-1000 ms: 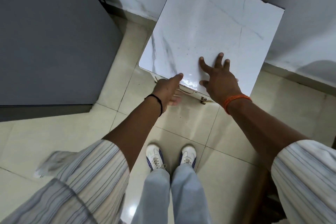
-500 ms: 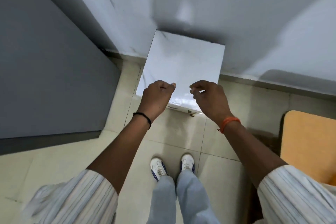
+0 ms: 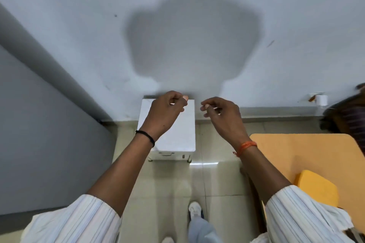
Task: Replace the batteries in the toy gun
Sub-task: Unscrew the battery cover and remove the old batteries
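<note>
Standing over a small white marble-top table (image 3: 178,136), head cam looking down. Both arms out in front, held in the air above the table's far end.

Left hand (image 3: 166,111): fingers curled loosely inward, thumb tip near the index finger, nothing visible in the grip. Black band (image 3: 146,137) on that wrist.

Right hand (image 3: 222,113): same posture, fingers curled in, thumb close to the fingertips. Can't tell if anything tiny sits between them; nothing shows. Orange thread band (image 3: 245,147) on that wrist.

The hands are near each other but apart, with a gap between the two thumbs. Neither touches the table top.

Toy gun: not visible anywhere in this view, batteries likewise. Visible part of the table top is bare; the left forearm covers its left edge.

The table stands against the far wall (image 3: 79,35), which is light grey with a shadow of head and shoulders cast on it, directly above the hands. A drawer handle shows on the table's near face.

Left: grey panel (image 3: 39,134) running along the floor.
Right: orange table (image 3: 320,156), with a yellow chair seat (image 3: 316,187) at its near side. Far right edge: a dark blurred shape, unreadable.

Near: tiled floor (image 3: 169,183), striped sleeves (image 3: 79,221) on both arms, light trousers, and white shoes (image 3: 194,210).
</note>
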